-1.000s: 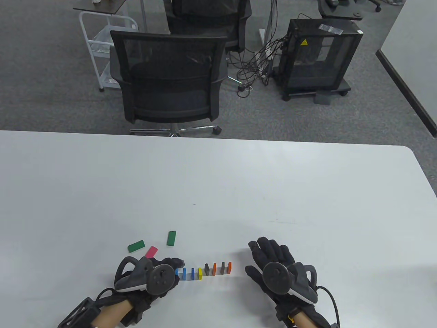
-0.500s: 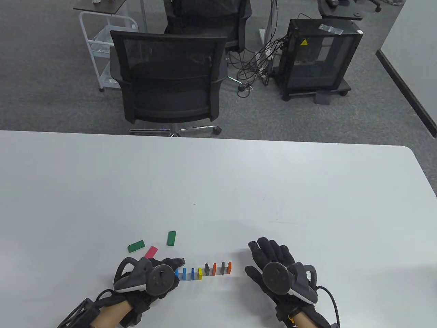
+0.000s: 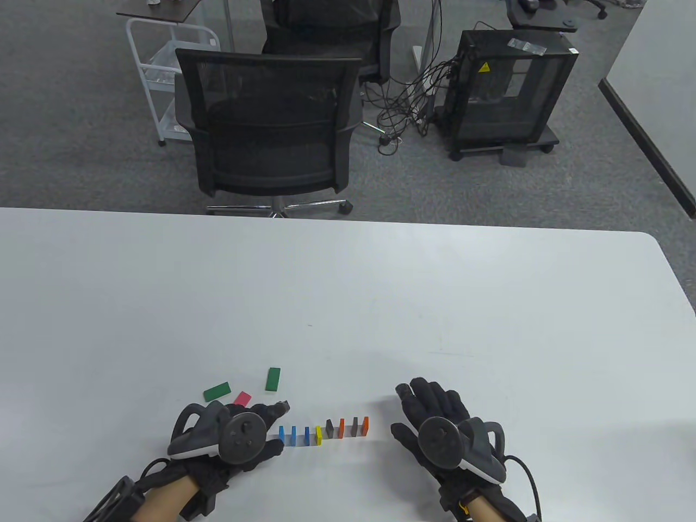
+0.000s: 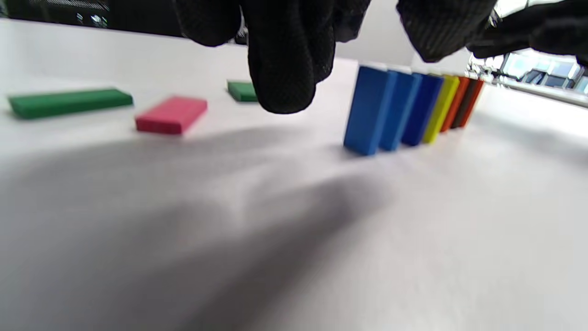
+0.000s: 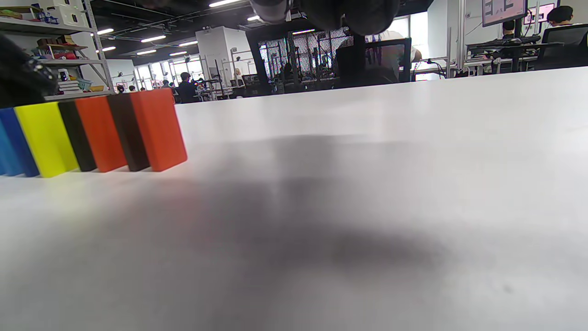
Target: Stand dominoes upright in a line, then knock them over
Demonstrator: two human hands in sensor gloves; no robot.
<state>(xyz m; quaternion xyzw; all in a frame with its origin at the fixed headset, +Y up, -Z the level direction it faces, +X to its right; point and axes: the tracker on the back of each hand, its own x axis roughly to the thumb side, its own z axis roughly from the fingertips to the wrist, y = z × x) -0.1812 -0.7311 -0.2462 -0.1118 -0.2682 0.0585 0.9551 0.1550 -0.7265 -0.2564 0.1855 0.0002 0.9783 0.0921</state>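
Seven dominoes [image 3: 324, 432] stood upright in a short row near the front edge of the white bench [image 3: 348, 304]: three blue at the left end, then yellow, black, orange, brown and orange; the left hand [image 3: 234, 437] hovered just beside the blue end, apart from it, its fingers [image 4: 285, 69] loosely hanging and pinching nothing; the right hand [image 3: 440, 424] lay flat on the bench just past the orange end, its fingers spread and straight, holding nothing; two green dominoes [image 3: 217, 391] and a pink domino [image 3: 242, 398] lay flat behind the left hand.
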